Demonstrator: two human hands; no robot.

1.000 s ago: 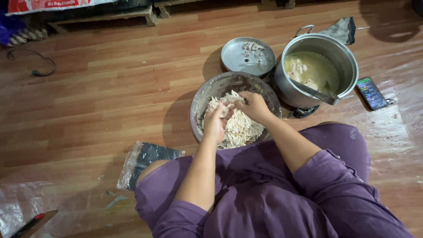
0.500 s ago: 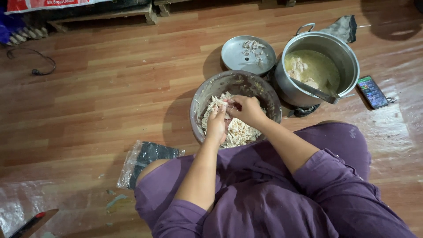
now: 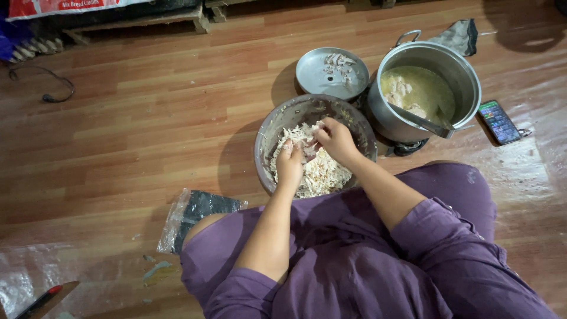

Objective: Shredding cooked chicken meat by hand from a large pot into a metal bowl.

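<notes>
Your left hand (image 3: 290, 164) and right hand (image 3: 335, 139) are both down in the metal bowl (image 3: 277, 118) in front of your knees, and between them they grip one pale piece of cooked meat (image 3: 308, 150). The fingers of your left hand curl around its near end; the fingertips (image 3: 322, 135) of your right hand pinch its far end, so both hands are clenched on that same piece (how tightly, you cannot tell from above). Right under and around your fingers lies the heap of shredded meat (image 3: 322, 174), filling the near half of the bowl and touching the heel of your left hand.

Just beyond your right fingertips, past the bowl's far rim, sits a round metal lid (image 3: 322, 74) turned up like a plate, with a few small scraps (image 3: 339, 64) on it. To the right of your right hand stands a large steel pot (image 3: 460, 71) of yellowish broth with more pale chunks in it, and a ladle handle (image 3: 422, 121) leaning out over its near edge. Well apart on the same side, a phone (image 3: 499, 121) lies flat on the wooden floor (image 3: 147, 118). Left of your left elbow, a clear plastic bag with something dark inside (image 3: 198, 212) lies beside your knee.
</notes>
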